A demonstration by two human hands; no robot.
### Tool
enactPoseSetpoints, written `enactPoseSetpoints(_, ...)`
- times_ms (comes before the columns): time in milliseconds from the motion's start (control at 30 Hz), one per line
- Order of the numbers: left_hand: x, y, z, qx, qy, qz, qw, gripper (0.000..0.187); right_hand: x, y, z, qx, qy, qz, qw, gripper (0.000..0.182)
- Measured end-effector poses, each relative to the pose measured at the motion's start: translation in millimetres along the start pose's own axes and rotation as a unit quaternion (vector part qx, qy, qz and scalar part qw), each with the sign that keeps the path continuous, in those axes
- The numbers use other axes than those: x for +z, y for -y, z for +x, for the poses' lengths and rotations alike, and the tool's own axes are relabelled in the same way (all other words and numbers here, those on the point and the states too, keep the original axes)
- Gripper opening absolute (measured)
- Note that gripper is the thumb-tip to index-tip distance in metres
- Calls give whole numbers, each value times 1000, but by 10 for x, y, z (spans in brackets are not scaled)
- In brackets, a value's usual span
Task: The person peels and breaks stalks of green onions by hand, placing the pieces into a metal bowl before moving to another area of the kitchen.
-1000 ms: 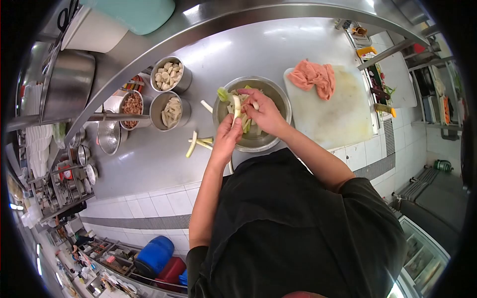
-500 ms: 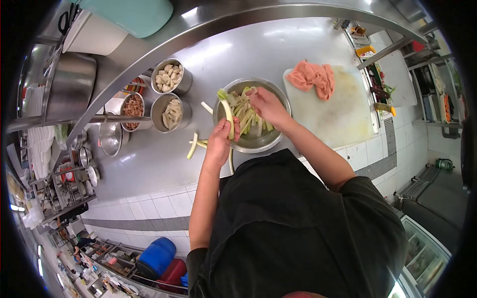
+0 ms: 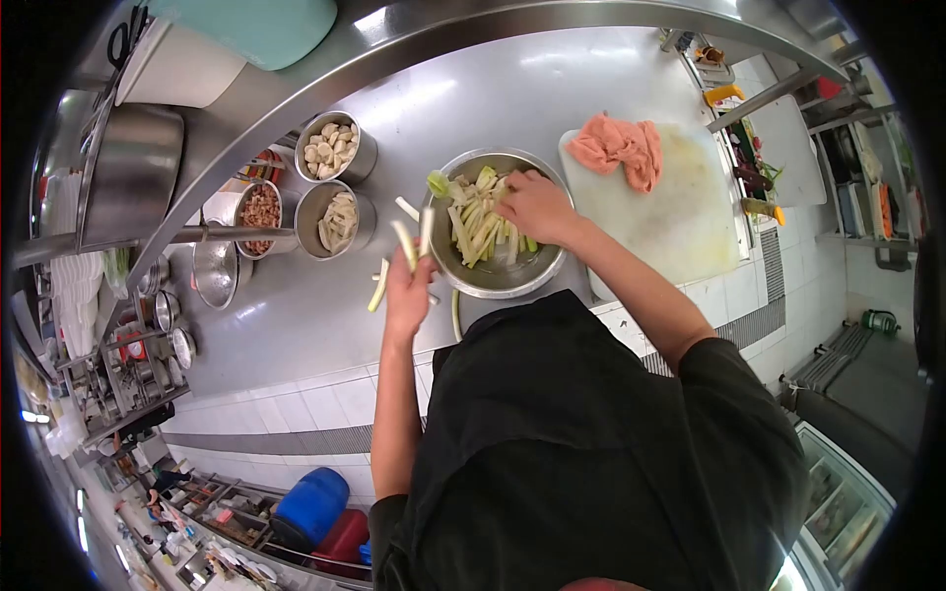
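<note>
A steel bowl [image 3: 540,280] holds many pale green vegetable stalks [image 3: 480,229], with a leafy end near its left rim. My right hand [image 3: 537,205] reaches over the bowl's right side, fingers bent down at the stalks; whether it grips one is hidden. Left of the bowl, my left hand [image 3: 406,288] is closed around pale stalk pieces [image 3: 404,241] that stick up from its fingers. More loose stalks [image 3: 378,288] lie on the steel table beside this hand, and one [image 3: 456,315] lies below the bowl.
Steel pots stand to the left, with white chunks [image 3: 331,151], pale strips [image 3: 338,223] and reddish diced pieces [image 3: 261,209]. A pink cloth [image 3: 618,150] lies on the white cutting board [image 3: 680,231] at the right. A metal shelf rail [image 3: 443,32] crosses above the table [image 3: 266,335].
My left hand has moved left, away from the bowl, and now holds pieces instead of the long leafy stalk. My right hand has shifted slightly right, and the leafy end rests at the bowl.
</note>
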State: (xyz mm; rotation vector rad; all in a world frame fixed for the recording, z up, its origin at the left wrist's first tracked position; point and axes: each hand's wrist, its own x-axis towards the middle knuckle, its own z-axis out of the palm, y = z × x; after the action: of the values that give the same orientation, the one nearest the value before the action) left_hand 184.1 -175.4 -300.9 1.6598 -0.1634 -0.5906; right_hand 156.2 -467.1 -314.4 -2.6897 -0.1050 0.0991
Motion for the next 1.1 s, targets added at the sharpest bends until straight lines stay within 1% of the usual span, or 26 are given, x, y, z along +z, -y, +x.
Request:
enactPoseSetpoints(33,-149,123,-10,5,-42,49,998,30,113,-61,-53,1,0,2,1000,27)
enactPoseSetpoints(67,-232,159,-33,3,-43,50,998,30,174,-75,-99,-34,-15,-13,999,28)
enactPoseSetpoints(100,-308,198,-59,-50,-48,-46,997,34,237,-81,-118,-71,-30,-27,997,29)
enactPoseSetpoints(133,-370,246,-90,-100,-55,-142,983,39,315,-64,-140,-74,-28,-25,997,29)
enactPoseSetpoints(167,-374,208,-135,-102,-59,-141,983,39,346,25,-183,-43,44,-25,998,31)
enactPoseSetpoints(200,-332,116,-182,-129,-30,-192,972,39,330,146,-236,-10,116,-25,993,34)
enactPoseSetpoints(233,-267,26,-210,-154,2,-244,958,40,291,249,-296,-11,117,-25,993,34)
enactPoseSetpoints(267,-198,-23,-223,-173,4,-235,956,40,147,393,-339,38,166,-33,985,40)
enactPoseSetpoints(300,-160,-58,-226,-173,1,-240,955,40,71,510,-394,87,216,-40,972,46)
enactPoseSetpoints(333,-129,-88,-233,-183,32,-239,953,39,82,583,-467,104,142,-68,982,51)
enactPoseSetpoints(367,-85,-118,-235,-191,63,-240,950,38,33,602,-477,100,148,-71,981,51)
enactPoseSetpoints(400,-28,-160,-235,-187,72,-224,954,35,-45,632,-494,-12,-5,-16,1000,45)
enactPoseSetpoints(433,16,-222,-237,-190,71,-227,953,35,-93,655,-516,-121,-158,41,979,40)
enactPoseSetpoints(467,65,-295,-213,-198,110,-224,948,33,-104,692,-470,-120,-157,40,979,40)
enactPoseSetpoints(500,115,-335,-183,-204,151,-220,942,31,-109,756,-375,-197,-196,74,958,35)
enactPoseSetpoints(533,158,-316,-151,-193,173,-221,940,28,-125,779,-333,-273,-235,106,927,31)
enactPoseSetpoints(567,204,-341,-134,-190,178,-219,940,28,-92,737,-345,-272,-239,102,927,31)
enactPoseSetpoints(633,267,-392,-117,-203,106,-292,929,29,42,636,-351,-222,-147,171,949,22)
enactPoseSetpoints(667,259,-389,-118,-187,98,-324,922,29,31,637,-346,-224,-148,171,948,22)
enactPoseSetpoints(700,242,-373,-112,-185,96,-323,923,29,28,643,-346,-203,-152,180,950,19)
enactPoseSetpoints(733,227,-349,-120,-150,99,-277,944,28,34,657,-364,-179,-156,191,952,16)
enactPoseSetpoints(767,227,-347,-134,-116,102,-231,961,26,42,676,-384,-178,-155,193,952,16)
enactPoseSetpoints(800,235,-347,-144,-117,102,-230,961,26,44,695,-391,-160,-157,206,953,13)
enactPoseSetpoints(867,251,-358,-159,-66,86,-181,978,22,33,731,-397,-140,-160,220,952,11)
enactPoseSetpoints(1000,246,-345,-136,-41,91,-186,977,20,-11,781,-385,-132,-185,235,945,7)
enactPoseSetpoints(1100,246,-369,-142,-31,90,-151,984,20,-27,797,-373,-138,-197,229,943,8)
